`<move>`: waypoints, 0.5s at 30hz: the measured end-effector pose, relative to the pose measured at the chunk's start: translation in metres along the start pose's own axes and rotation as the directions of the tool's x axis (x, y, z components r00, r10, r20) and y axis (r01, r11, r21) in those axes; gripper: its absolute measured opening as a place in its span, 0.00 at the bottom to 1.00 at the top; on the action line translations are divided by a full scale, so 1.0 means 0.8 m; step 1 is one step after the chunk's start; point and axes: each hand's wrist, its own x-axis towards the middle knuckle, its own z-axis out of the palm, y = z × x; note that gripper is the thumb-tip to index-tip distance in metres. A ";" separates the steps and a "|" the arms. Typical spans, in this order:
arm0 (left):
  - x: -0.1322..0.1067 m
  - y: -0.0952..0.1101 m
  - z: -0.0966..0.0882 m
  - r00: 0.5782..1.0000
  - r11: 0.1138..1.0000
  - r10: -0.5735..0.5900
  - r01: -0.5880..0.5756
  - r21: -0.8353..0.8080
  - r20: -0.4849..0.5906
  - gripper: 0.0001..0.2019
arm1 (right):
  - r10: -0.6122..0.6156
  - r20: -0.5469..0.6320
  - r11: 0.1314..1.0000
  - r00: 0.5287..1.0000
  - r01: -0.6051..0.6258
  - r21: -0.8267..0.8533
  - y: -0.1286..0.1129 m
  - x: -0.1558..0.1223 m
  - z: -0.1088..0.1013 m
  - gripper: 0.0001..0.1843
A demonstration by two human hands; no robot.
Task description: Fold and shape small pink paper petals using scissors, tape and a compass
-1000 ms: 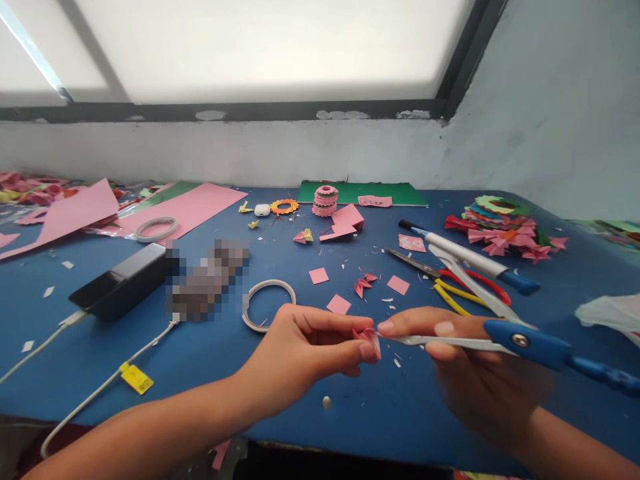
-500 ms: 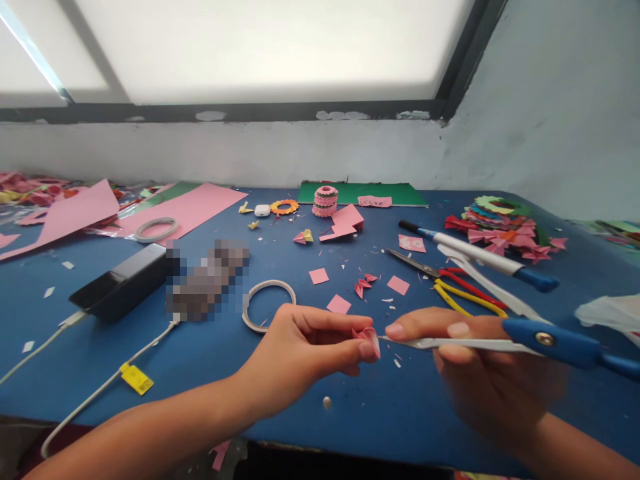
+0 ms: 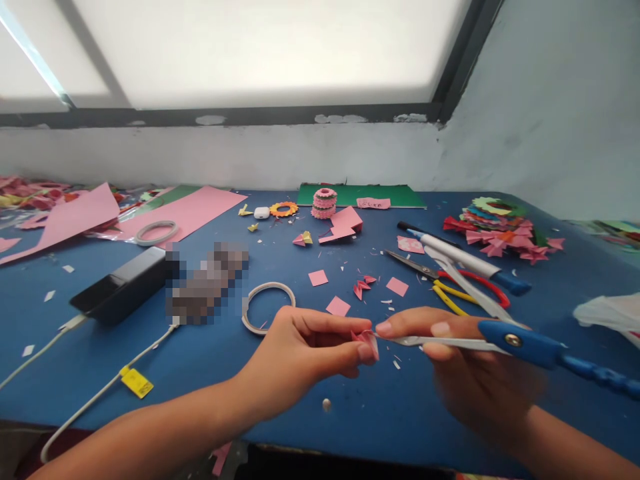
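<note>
The left hand (image 3: 295, 347) and right hand (image 3: 480, 373) are bare and slim-fingered; the 2 forearms (image 3: 170, 423) are bare, tapering.

black device (image 3: 117, 288) beyond a yellow tag (image 3: 137, 383)

A pixelated object (image 3: 207, 288) is unrecognisable, and the right edge crops the blue-handled tool (image 3: 530, 345).

Yellow rectangular cable tag (image 3: 137, 383): dark marks, too small to read from here
Pink paper strip (image 3: 373, 203): dark scrawl, unreadable
</note>
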 end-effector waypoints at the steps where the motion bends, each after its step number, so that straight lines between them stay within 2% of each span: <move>1: 0.000 0.000 0.000 1.000 1.000 0.004 -0.004 0.006 -0.001 0.11 | 0.004 0.023 1.000 1.000 -0.004 -0.013 0.000 0.000 0.000 0.07; 4: 0.000 -0.001 0.000 1.000 1.000 0.012 -0.012 0.018 0.007 0.10 | -0.010 0.059 1.000 0.998 0.011 -0.021 -0.001 0.002 0.000 0.08; 9: -0.001 -0.003 0.000 0.999 0.998 0.048 -0.048 0.038 0.000 0.07 | -0.038 0.003 0.999 0.999 0.038 0.027 -0.003 0.008 0.006 0.10; 15: -0.002 -0.004 0.001 0.999 0.998 0.047 -0.046 0.044 -0.025 0.08 | -0.038 -0.019 0.997 0.999 0.040 0.072 -0.004 0.012 0.007 0.09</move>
